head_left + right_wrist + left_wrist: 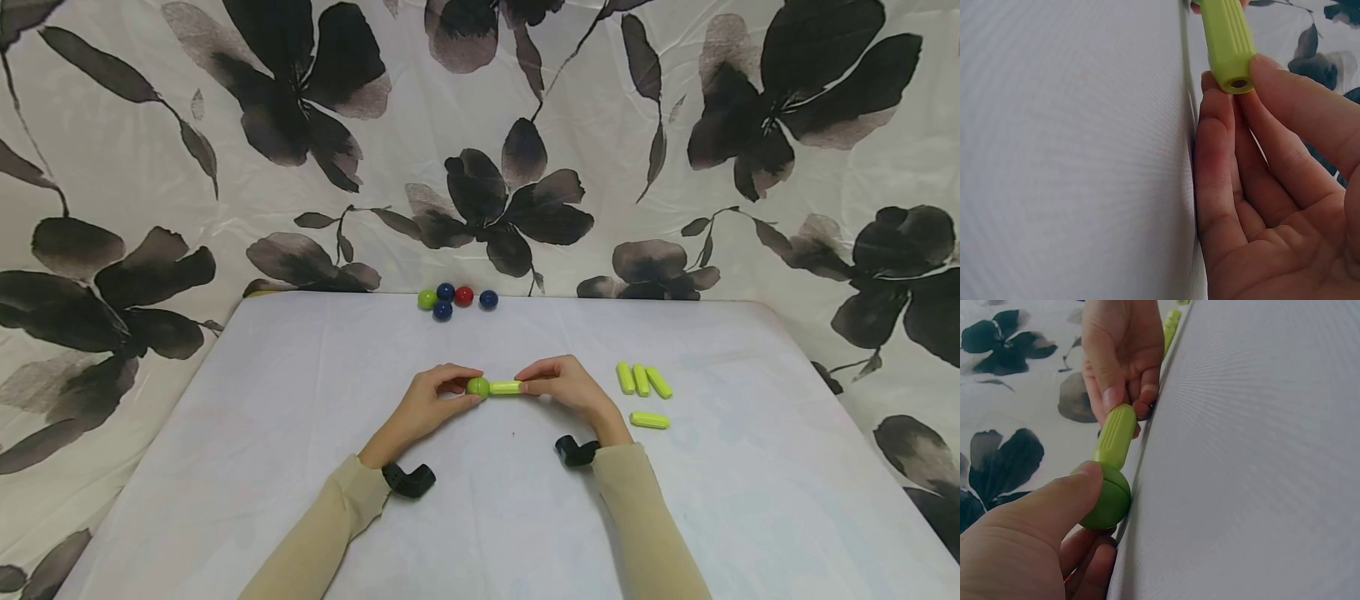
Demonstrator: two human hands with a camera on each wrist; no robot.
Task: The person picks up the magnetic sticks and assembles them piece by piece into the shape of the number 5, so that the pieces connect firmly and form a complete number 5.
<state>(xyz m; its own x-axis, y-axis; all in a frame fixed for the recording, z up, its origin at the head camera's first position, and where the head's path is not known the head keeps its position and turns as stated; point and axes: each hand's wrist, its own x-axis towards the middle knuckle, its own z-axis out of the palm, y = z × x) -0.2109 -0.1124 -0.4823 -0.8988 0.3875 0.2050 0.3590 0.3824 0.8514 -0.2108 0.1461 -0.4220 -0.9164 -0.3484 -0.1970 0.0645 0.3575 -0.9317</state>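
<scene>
Near the table's middle, my left hand (pixel 429 403) pinches a green ball (pixel 478 387) between thumb and fingers. A light green ridged stick (pixel 505 387) lies end-on against that ball, and my right hand (pixel 572 388) pinches its far end. The left wrist view shows the ball (pixel 1107 499) with a groove round it, touching the stick (pixel 1116 436), the left hand (pixel 1029 537) below and the right hand (pixel 1124 356) above. In the right wrist view, a round hole shows in the end of the stick (pixel 1229 44) held by the right hand (pixel 1272 181).
Behind the hands, at the white table's (pixel 480 517) back edge, sit a green ball (pixel 427 299), a red ball (pixel 464 296) and several blue balls (pixel 488 300). To the right lie several light green sticks (pixel 649 420). A flowered cloth (pixel 600 83) hangs behind.
</scene>
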